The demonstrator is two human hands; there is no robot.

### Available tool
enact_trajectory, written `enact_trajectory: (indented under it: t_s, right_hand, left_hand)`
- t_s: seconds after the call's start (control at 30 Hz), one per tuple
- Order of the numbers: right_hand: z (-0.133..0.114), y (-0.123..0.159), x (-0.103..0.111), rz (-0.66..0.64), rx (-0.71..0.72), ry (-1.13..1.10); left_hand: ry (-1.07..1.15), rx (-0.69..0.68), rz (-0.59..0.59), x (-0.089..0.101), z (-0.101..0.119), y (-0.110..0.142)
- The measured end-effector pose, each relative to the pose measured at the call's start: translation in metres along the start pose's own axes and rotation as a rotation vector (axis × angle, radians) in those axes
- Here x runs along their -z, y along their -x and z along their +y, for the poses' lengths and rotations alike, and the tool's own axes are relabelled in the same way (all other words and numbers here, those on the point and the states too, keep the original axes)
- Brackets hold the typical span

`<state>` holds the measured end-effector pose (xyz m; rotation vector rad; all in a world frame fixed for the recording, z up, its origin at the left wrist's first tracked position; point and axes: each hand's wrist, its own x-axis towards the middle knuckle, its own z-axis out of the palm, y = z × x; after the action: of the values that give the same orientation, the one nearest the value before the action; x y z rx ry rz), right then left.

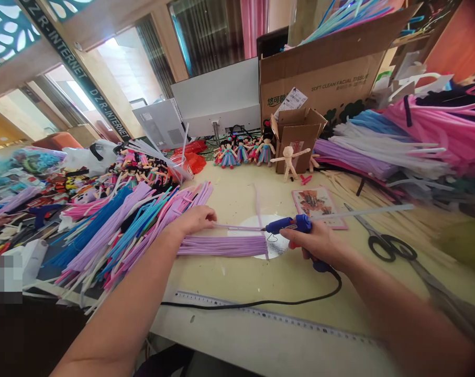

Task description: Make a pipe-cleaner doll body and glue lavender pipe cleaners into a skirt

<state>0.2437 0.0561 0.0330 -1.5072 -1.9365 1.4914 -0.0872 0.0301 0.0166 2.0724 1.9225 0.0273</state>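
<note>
My right hand (319, 242) is wrapped round a blue hot glue gun (290, 224) with a long clear glue stick (378, 209) out of its back. The gun's nozzle points left, at the end of a single purple pipe cleaner (237, 227). My left hand (200, 219) pinches that pipe cleaner by its other end. Below it lies a flat row of purple pipe cleaners (225, 246), side by side. Their right ends meet a crosswise purple pipe cleaner (257, 201), over a shiny round mat (280, 242).
Piled pipe cleaners (115, 225) lie at left. Scissors (392, 246) and a pink-edged card (318, 208) are at right. A ruler (268, 314) and black cord (253, 303) run along the front. Small dolls (241, 152), a little box (298, 133) and a big carton (319, 73) stand behind.
</note>
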Motion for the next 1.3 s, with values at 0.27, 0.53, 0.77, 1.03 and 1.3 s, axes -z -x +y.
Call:
enact_trajectory:
  t_s: [0.27,0.53,0.77,1.03,1.3]
  right_hand:
    - [0.013,-0.011,-0.003,0.024,-0.056,0.034]
    - [0.027,-0.017,0.001,0.011,-0.057,0.023]
    - [0.017,-0.016,0.003,-0.017,-0.124,0.055]
    - [0.021,-0.017,0.003,-0.028,-0.115,0.106]
    - [0.02,-0.018,0.001,0.017,-0.13,0.091]
  left_hand:
    - [0.069,-0.215,0.026,-0.031,0.063,-0.029]
    - [0.07,-0.211,0.095,-0.043,0.069,-0.024]
    - [-0.186,-0.255,0.262,-0.018,0.079,-0.002]
    - [0.031,-0.337,0.091,-0.041,0.073,-0.019]
    - [0.121,-0.335,0.01,-0.043,0.072,-0.02]
